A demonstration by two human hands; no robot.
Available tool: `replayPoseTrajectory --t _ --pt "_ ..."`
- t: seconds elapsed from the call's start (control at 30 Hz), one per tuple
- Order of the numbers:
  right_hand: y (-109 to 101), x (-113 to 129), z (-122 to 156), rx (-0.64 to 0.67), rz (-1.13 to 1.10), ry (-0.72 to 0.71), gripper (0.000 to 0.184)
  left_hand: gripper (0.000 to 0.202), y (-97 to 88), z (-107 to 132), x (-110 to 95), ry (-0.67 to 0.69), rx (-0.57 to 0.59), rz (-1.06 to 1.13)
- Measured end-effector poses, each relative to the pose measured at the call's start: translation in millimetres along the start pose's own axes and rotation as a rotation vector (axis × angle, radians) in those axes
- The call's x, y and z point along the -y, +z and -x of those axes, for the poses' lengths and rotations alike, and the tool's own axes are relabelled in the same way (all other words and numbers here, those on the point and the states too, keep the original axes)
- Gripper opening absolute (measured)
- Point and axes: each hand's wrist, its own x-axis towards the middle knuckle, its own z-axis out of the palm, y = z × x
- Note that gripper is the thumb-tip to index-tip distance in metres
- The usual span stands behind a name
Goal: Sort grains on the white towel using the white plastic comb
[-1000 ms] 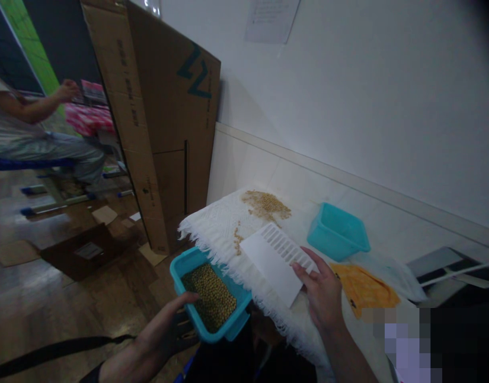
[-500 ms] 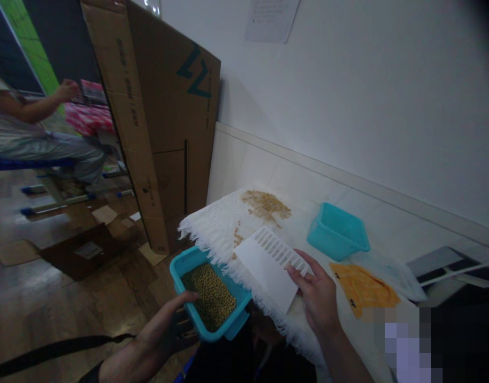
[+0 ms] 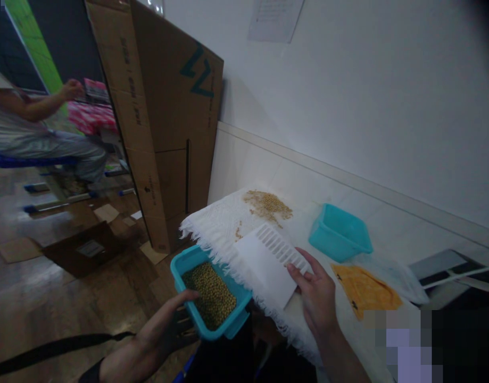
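My left hand (image 3: 166, 327) grips the near side of a teal tub (image 3: 180, 264) full of beans, held just below the fringed edge of a white cloth (image 3: 216, 226). My right hand (image 3: 316, 298) is closed on a white slotted scraper (image 3: 266, 260) that lies tilted on the cloth, its plain edge toward the tub. A pile of beans (image 3: 268, 204) lies at the cloth's far end, and a small trail of beans (image 3: 239, 232) sits just beyond the scraper.
A second teal tub (image 3: 340, 234) stands on the table near the wall. An orange cloth (image 3: 364, 290) and clear plastic lie to its right. A tall cardboard box (image 3: 168, 106) leans at the left. Another person sits at far left (image 3: 32, 127).
My right hand has slid the scraper across the cloth toward the tub; the trail of beans now shows beyond it. The left hand and tub have stayed put.
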Motion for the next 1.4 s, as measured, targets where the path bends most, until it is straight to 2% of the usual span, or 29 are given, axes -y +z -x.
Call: replayPoseTrajectory --t 0.1,0.23,0.4,0.57,0.73,0.97,1.13,1.23,1.4 --pt "-7.0 1.7 -12.4 -0.064 0.049 -0.024 0.083 0.036 0.1 2.4 -1.5 0.014 0.004 0.000" --pt "-10.2 1.7 -20.1 -0.071 0.044 -0.003 0.086 0.036 -2.4 -1.0 -1.3 0.011 0.005 -0.003" --pt "-7.6 0.2 -19.2 -0.044 0.032 0.000 0.082 0.035 -5.0 -8.6 1.7 -0.020 0.008 0.000" --pt "-9.5 -0.3 -21.7 -0.062 0.031 -0.006 0.086 0.032 -1.0 -3.9 0.9 -0.020 -0.008 0.041" --pt "-9.0 -1.0 -22.0 -0.042 0.066 -0.005 0.085 0.039 0.5 0.3 -1.0 0.011 0.005 0.033" --pt "-7.8 -4.0 -23.1 -0.009 0.086 -0.002 0.085 0.046 -4.1 -8.5 1.4 -0.020 0.014 0.017" --pt "-6.8 -0.7 -22.8 -0.017 0.083 -0.011 0.086 0.040 -3.3 -7.1 1.7 -0.007 -0.040 0.035" --pt "-6.9 0.2 -19.7 -0.033 0.088 -0.015 0.084 0.044 -4.9 -7.5 2.5 -0.014 -0.010 0.042" --pt "-5.8 -2.0 -16.3 0.017 0.047 0.018 0.085 0.048 -8.5 -11.1 3.8 -0.020 0.002 0.008"
